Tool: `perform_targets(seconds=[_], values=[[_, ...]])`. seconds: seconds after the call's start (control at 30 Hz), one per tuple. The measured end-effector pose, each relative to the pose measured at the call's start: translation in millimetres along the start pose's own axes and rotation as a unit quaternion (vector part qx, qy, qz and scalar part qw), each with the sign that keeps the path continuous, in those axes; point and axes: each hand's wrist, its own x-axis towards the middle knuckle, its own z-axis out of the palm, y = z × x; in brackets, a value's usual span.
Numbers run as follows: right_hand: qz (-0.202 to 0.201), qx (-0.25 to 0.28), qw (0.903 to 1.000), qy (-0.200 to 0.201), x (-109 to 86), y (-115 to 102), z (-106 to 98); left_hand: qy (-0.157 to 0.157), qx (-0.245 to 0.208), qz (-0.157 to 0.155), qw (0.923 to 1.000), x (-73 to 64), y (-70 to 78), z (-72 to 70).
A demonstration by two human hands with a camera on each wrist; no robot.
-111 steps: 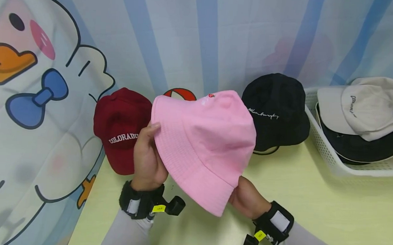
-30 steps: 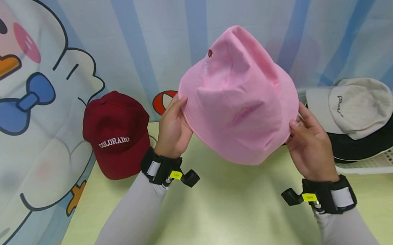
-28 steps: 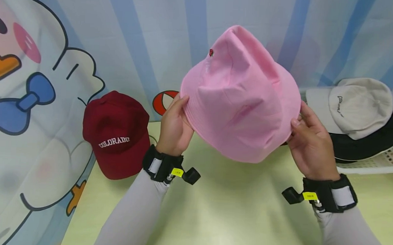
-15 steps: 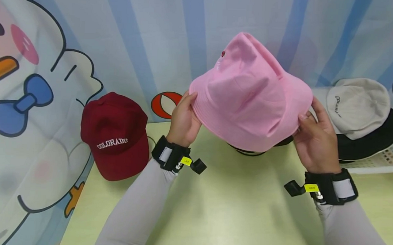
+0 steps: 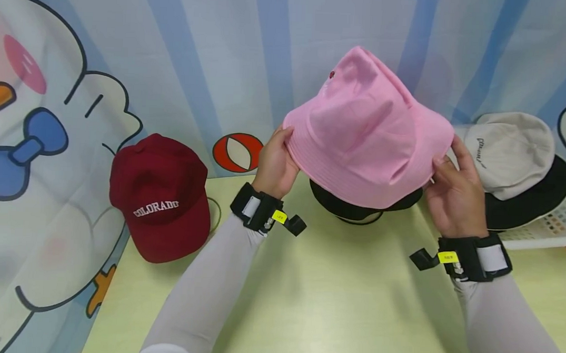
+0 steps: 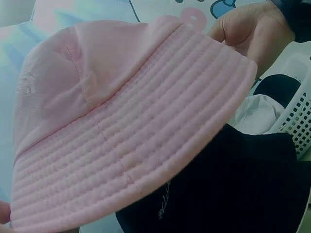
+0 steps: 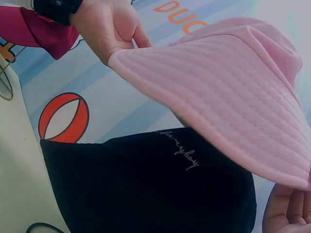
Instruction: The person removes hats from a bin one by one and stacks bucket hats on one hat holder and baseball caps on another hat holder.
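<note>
Tabletop (image 5: 334,305) below, pink hat (image 5: 368,130) hangs between both hands (image 5: 276,165) (image 5: 456,199).

Nearest you, the tabletop (image 5: 325,299) gives you open room to pass. Farther back, the black bucket hat (image 5: 331,198) stands beneath the pink bucket hat (image 5: 365,138) and blocks your way down. Near your left hand (image 5: 277,166), a gap separates the black one from the maroon baseball cap (image 5: 161,184). Rightward, the white plastic basket (image 5: 558,225) obstructs you; behind, the printed curtain (image 5: 221,63).
</note>
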Motion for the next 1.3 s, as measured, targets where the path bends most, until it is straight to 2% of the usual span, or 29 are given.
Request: perform_targets(seconds=[0.37,0.6,0.77,0.97,1.13,1.3], values=[[0.026,0.044,0.9982,0.032,8.0,-2.7,-12.6,0.005,0.003,-0.022,0.9997,19.0,-11.5,5.9],[0.043,0.057,0.9966,0.041,13.8,0.2,-20.9,0.039,0.000,-0.043,0.9983,33.9,-20.1,0.9],[0.037,0.069,0.9955,0.053,14.0,1.4,-22.9,0.042,-0.006,-0.036,0.9984,43.1,-26.7,2.8],[0.026,0.080,0.9940,0.069,18.0,-1.1,-22.2,0.034,0.014,-0.022,0.9991,47.5,-27.2,13.5],[0.017,0.108,0.9919,0.065,23.4,-7.0,-20.9,0.021,0.033,-0.019,0.9990,49.0,-26.1,19.4],[0.011,0.109,0.9917,0.068,27.0,-8.0,-22.0,0.048,0.060,-0.036,0.9964,49.8,-28.2,18.8]])
